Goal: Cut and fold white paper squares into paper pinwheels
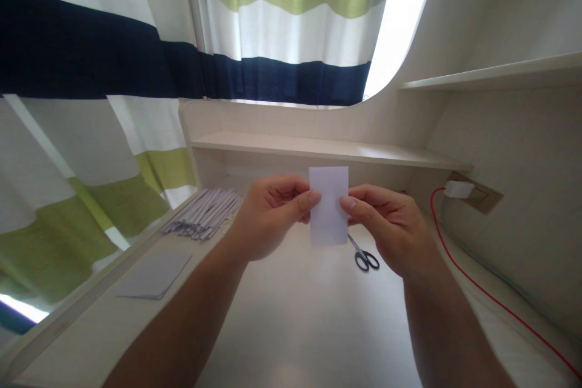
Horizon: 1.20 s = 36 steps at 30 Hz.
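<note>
A small white rectangle of paper (329,218) is held upright above the desk, between my two hands. My left hand (277,212) pinches its left edge between thumb and fingers. On the opposite edge, my right hand (386,221) has the same kind of pinch. Scissors (365,259) with dark handles lie on the desk below and behind my right hand; their blades are partly hidden by the paper and hand. Whether the paper is a single sheet or folded, I cannot tell.
A stack of white paper (154,273) lies on the desk (291,327) at left. Behind it is a pile of thin white strips (204,212) with grey ends. A red cable (482,288) runs from a white plug (458,189) on the right. A shelf (318,147) spans the back.
</note>
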Each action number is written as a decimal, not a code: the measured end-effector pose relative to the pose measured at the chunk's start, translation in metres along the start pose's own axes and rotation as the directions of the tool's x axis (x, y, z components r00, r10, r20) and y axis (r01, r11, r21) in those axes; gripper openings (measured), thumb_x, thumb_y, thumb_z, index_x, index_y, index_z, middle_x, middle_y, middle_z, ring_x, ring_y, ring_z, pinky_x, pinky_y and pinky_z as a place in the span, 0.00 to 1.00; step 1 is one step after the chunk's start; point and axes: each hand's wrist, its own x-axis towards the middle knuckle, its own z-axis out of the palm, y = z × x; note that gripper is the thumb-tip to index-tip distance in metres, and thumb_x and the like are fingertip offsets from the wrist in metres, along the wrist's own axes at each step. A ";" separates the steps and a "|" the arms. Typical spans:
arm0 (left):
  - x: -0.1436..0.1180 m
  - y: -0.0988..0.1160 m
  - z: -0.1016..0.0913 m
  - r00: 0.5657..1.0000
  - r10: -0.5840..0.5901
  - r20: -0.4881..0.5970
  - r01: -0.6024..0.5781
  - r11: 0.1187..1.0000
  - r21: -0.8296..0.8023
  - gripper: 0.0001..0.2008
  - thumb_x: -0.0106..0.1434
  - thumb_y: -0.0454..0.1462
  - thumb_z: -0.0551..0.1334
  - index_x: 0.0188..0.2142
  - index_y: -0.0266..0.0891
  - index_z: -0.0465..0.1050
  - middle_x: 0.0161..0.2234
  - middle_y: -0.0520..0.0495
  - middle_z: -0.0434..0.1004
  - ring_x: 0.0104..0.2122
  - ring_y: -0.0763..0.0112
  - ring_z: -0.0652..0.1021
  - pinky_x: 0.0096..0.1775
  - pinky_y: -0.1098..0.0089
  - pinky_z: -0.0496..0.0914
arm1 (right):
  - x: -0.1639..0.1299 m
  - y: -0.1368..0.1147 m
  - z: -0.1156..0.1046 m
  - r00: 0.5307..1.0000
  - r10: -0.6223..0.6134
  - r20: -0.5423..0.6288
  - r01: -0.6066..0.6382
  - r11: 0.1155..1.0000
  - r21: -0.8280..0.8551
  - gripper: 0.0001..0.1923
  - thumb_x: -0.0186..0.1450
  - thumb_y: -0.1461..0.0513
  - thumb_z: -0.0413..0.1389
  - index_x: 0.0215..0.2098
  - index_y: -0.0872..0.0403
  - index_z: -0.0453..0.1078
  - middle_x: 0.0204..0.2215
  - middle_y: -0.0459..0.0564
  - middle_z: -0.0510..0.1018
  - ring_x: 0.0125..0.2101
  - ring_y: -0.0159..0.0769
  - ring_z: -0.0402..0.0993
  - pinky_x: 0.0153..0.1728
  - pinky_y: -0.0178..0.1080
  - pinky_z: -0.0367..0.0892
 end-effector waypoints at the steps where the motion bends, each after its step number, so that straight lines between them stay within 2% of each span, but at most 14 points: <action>1: 0.001 -0.001 -0.001 1.000 0.012 -0.027 -0.012 1.000 -0.001 0.12 0.65 0.43 0.71 0.29 0.38 0.81 0.26 0.48 0.80 0.27 0.72 0.78 0.31 0.72 0.74 | 0.000 0.000 0.000 1.000 0.004 0.021 -0.004 1.000 0.002 0.12 0.69 0.53 0.63 0.34 0.52 0.82 0.30 0.48 0.84 0.29 0.36 0.78 0.31 0.37 0.74; 6: 0.004 -0.003 -0.004 0.991 0.046 -0.123 -0.046 0.999 0.002 0.12 0.65 0.43 0.71 0.30 0.38 0.81 0.24 0.49 0.78 0.25 0.73 0.77 0.29 0.73 0.73 | 0.000 0.001 -0.001 0.998 0.007 0.060 -0.008 1.000 0.018 0.11 0.69 0.54 0.65 0.34 0.52 0.82 0.29 0.47 0.84 0.30 0.34 0.79 0.33 0.35 0.73; 14: 0.006 -0.007 -0.004 0.974 0.071 -0.215 -0.079 0.997 -0.025 0.13 0.64 0.46 0.71 0.31 0.38 0.82 0.25 0.49 0.80 0.25 0.73 0.78 0.29 0.73 0.74 | -0.001 0.005 -0.001 0.998 0.015 0.060 -0.015 1.000 -0.011 0.13 0.71 0.54 0.63 0.33 0.53 0.81 0.28 0.48 0.84 0.30 0.34 0.79 0.34 0.36 0.72; 21: 0.007 -0.008 -0.003 0.964 0.114 -0.240 -0.123 0.992 -0.023 0.11 0.65 0.43 0.71 0.31 0.38 0.82 0.24 0.51 0.79 0.24 0.75 0.77 0.28 0.75 0.74 | -0.001 0.001 -0.001 0.997 -0.028 0.070 0.036 0.994 -0.106 0.16 0.73 0.54 0.61 0.31 0.54 0.78 0.28 0.48 0.83 0.29 0.32 0.74 0.33 0.36 0.67; 26: 0.007 -0.010 -0.003 0.957 0.133 -0.256 -0.148 0.988 -0.039 0.12 0.65 0.43 0.71 0.30 0.38 0.81 0.23 0.51 0.78 0.24 0.75 0.77 0.28 0.75 0.73 | -0.001 0.002 -0.001 0.994 -0.007 0.107 0.011 0.999 -0.043 0.13 0.72 0.54 0.62 0.34 0.54 0.78 0.29 0.49 0.83 0.31 0.34 0.77 0.35 0.37 0.70; 31: 0.007 -0.009 -0.003 0.959 0.120 -0.258 -0.138 0.989 -0.050 0.11 0.65 0.42 0.71 0.30 0.38 0.82 0.23 0.51 0.78 0.24 0.76 0.77 0.29 0.76 0.73 | -0.002 0.002 -0.002 0.994 -0.019 0.106 0.026 0.998 -0.065 0.14 0.72 0.55 0.62 0.31 0.54 0.77 0.28 0.48 0.82 0.29 0.32 0.75 0.32 0.36 0.68; 36: 0.007 -0.009 -0.005 0.970 0.061 -0.235 -0.087 0.991 -0.100 0.10 0.65 0.42 0.71 0.30 0.38 0.81 0.24 0.51 0.79 0.25 0.75 0.77 0.30 0.75 0.73 | -0.002 0.004 -0.002 0.993 -0.062 0.103 0.055 0.996 0.064 0.09 0.71 0.59 0.63 0.33 0.53 0.78 0.28 0.47 0.83 0.29 0.32 0.79 0.32 0.36 0.73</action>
